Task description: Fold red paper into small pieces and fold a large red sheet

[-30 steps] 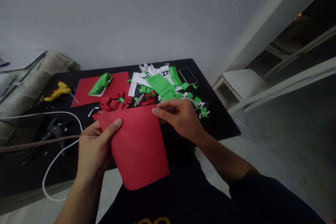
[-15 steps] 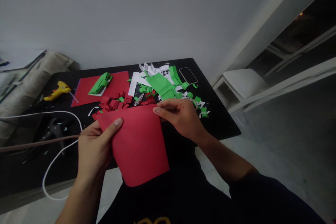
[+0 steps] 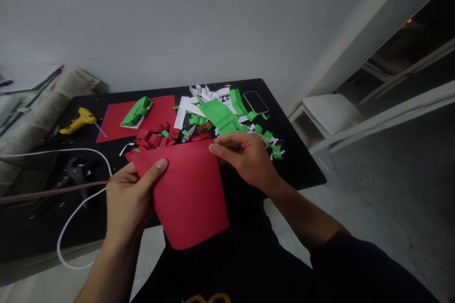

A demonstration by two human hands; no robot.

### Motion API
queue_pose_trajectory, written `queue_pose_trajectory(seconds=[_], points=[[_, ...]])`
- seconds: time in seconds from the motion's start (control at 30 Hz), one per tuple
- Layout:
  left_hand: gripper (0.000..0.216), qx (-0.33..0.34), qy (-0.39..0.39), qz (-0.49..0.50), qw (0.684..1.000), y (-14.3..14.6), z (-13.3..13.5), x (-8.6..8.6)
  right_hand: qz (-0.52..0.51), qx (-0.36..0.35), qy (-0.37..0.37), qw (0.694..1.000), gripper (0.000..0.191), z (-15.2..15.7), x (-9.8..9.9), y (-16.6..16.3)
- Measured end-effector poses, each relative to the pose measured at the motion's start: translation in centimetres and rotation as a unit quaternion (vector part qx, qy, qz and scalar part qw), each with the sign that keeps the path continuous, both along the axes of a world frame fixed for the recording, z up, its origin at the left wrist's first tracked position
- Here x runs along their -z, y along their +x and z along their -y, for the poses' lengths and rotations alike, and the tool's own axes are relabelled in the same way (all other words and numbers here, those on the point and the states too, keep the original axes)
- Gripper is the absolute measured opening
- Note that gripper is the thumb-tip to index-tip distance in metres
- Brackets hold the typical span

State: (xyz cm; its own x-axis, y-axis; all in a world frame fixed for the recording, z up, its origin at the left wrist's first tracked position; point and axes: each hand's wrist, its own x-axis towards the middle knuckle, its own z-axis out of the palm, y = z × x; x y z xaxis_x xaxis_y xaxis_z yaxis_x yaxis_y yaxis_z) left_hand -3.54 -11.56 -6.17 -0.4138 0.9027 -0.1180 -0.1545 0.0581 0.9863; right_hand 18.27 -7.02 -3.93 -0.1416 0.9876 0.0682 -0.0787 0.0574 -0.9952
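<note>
A sheet of red paper (image 3: 190, 194) hangs between my two hands, over the near edge of the table and my lap. My left hand (image 3: 130, 194) grips its left side, thumb on the front face and fingers behind. At the top right corner, my right hand (image 3: 245, 158) pinches the sheet between thumb and forefinger. Just beyond the sheet lie small folded red paper pieces (image 3: 155, 139) and a pair of scissors (image 3: 188, 134), partly covered by scraps. Large green paper pieces (image 3: 218, 113) rest on white paper strips (image 3: 181, 111) farther back.
On the black table (image 3: 302, 170) are a yellow glue gun (image 3: 80, 120), a red sheet (image 3: 161, 109) under a folded green paper bundle (image 3: 137, 111), and a phone (image 3: 256, 102). A white cable (image 3: 73, 222) loops at the left. A white stool (image 3: 332, 113) stands at the right.
Almost nothing differs. Both hands keep the same hold on the red paper, with only a very slight shift of the hands and the view.
</note>
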Motion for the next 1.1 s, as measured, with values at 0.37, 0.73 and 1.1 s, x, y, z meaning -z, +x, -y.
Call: queue_pose_trajectory(seconds=[0.37,0.73,1.1], points=[[0.019,-0.018,0.056,-0.008,0.998,-0.8,-0.9,-0.1,-0.011,0.01,-0.01,1.0,0.024,-0.6,0.8,0.4],[0.024,-0.026,0.066,-0.045,0.996,-0.5,-1.4,0.8,-0.003,0.022,-0.029,0.999,0.023,-0.9,1.4,0.9],[0.024,0.002,0.102,-0.03,0.994,0.0,-1.9,2.1,0.013,0.029,-0.004,0.999,0.02,-0.8,2.2,1.3]])
